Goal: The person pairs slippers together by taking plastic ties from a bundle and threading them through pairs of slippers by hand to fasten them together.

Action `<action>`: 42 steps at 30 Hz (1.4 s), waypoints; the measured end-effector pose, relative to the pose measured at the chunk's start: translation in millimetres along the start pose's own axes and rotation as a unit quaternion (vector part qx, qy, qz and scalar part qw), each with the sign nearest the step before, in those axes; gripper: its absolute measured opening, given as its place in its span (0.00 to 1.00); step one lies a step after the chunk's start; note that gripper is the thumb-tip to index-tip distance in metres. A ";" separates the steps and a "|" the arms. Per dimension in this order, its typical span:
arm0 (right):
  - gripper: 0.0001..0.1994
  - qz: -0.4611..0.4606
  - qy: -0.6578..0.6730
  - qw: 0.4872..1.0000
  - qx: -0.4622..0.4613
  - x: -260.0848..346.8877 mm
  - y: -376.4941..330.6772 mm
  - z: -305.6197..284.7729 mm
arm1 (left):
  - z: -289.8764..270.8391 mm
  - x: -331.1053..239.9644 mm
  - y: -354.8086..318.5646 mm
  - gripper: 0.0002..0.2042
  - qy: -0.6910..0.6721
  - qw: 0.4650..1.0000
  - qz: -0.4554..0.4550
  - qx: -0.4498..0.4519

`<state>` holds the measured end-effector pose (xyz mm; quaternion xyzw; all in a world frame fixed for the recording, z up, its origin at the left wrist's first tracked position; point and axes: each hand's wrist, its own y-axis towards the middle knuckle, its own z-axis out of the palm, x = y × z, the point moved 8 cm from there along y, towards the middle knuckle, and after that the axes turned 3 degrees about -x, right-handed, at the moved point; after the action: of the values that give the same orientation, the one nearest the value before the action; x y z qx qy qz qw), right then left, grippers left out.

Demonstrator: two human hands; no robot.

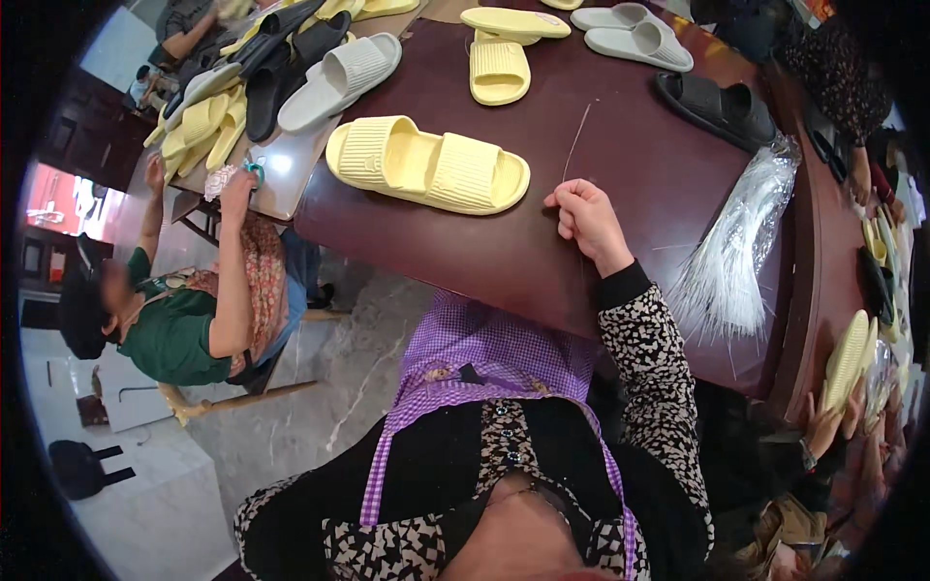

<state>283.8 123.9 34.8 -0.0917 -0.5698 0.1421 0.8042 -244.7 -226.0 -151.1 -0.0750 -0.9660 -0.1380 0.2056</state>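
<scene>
My right hand point(589, 225) is closed in a pinch above the dark red table point(465, 261), on a thin strand point(578, 134) that looks like a plastic tie. The strand rises from my fingers toward the far side. Just left of it lies a pair of pale yellow slide slippers point(467, 174), laid in line so that their two ribbed straps stand side by side. To the right of my forearm is a bundle of clear thin strands point(728, 261), partly in a plastic wrapper. My left hand does not show.
Farther off lie more yellow slippers point(500, 73), grey slippers point(639, 46) and a black pair point(715, 109). A slipper pile point(208, 126) covers the left table's far part. A seated co-worker in green point(179, 324) holds teal-handled scissors point(254, 170). Other people's hands point(823, 426) work along the right edge.
</scene>
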 end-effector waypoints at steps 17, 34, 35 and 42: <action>0.08 0.080 -0.179 0.980 -0.032 -0.4 4.7 53.7 | -153.9 8.0 451.3 0.17 -0.653 0.703 -0.257 -0.111; 0.12 -0.217 -0.388 0.832 -0.332 105.8 -115.1 -68.0 | -190.6 -60.7 426.6 0.12 -0.866 0.450 -0.215 0.020; 0.13 -0.152 -0.362 0.850 -0.351 114.6 -126.3 -75.7 | -191.4 -59.0 426.9 0.12 -0.867 0.450 -0.213 0.023; 0.16 -0.201 -0.358 0.887 -0.211 152.9 -137.1 -66.1 | -231.1 -65.9 448.4 0.16 -0.800 0.585 -0.074 0.107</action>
<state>410.5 46.6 191.3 -0.0854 -0.8421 -0.1225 0.5183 -7.7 125.8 129.8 -0.0608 -0.7501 0.0679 -0.6550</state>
